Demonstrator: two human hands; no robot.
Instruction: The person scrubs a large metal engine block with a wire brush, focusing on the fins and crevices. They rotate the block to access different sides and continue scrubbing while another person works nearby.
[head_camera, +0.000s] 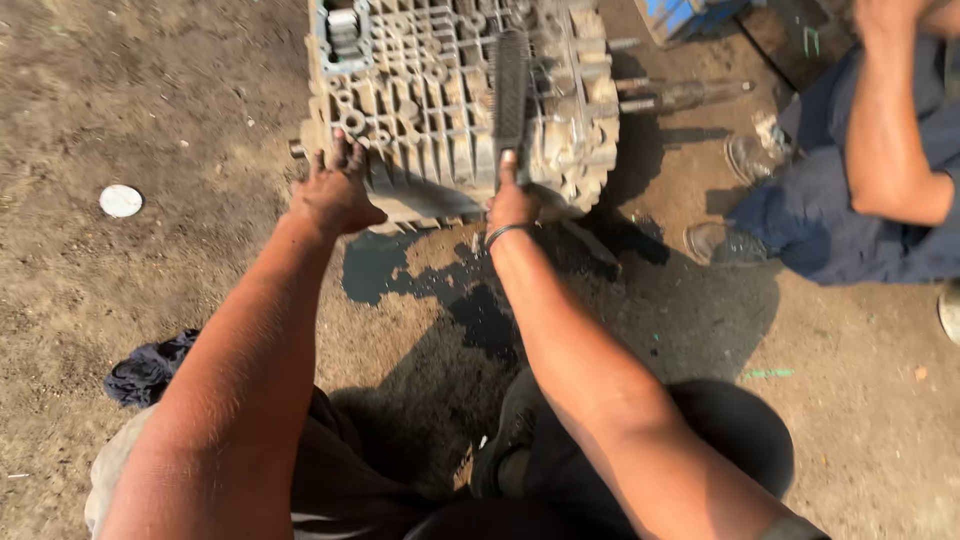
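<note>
A large ribbed metal gearbox casing (430, 110), pale and dirty, lies on the dirt ground ahead of me. My left hand (333, 192) presses flat on its near left edge, fingers spread. My right hand (512, 203), with a thin bangle at the wrist, grips the handle of a long dark brush (511, 90) that lies across the casing's ribs. Metal shafts (665, 97) stick out of the casing's right side.
A dark oil puddle (430, 280) spreads on the ground below the casing. A dark rag (150, 368) lies at left, a small white disc (121, 200) farther left. Another person (880, 170) in blue clothes crouches at right, sandalled foot (722, 243) close to the casing.
</note>
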